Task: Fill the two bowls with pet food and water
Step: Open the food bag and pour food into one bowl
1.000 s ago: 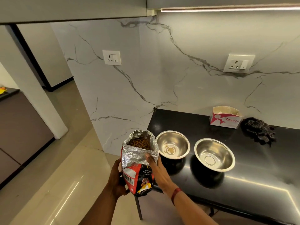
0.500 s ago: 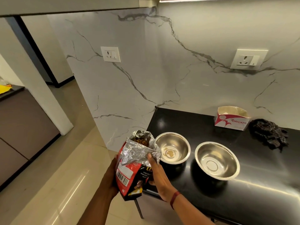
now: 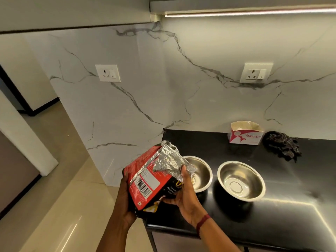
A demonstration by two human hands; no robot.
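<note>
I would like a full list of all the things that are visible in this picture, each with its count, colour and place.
pet food bag: 1, red and black with silver foil top, tilted toward the left bowl, held over the counter's left edge
bowls: 2, steel, on the counter; left bowl partly behind the bag, right bowl beside it
counter: 1, glossy black, right side
cardboard box: 1, white and red, open, at the back by the wall
cloth: 1, dark, crumpled, right of the box
wall sockets: 2, white, on the marble wall
left hand: holds the bag's base
right hand: holds the bag near the foil
</note>
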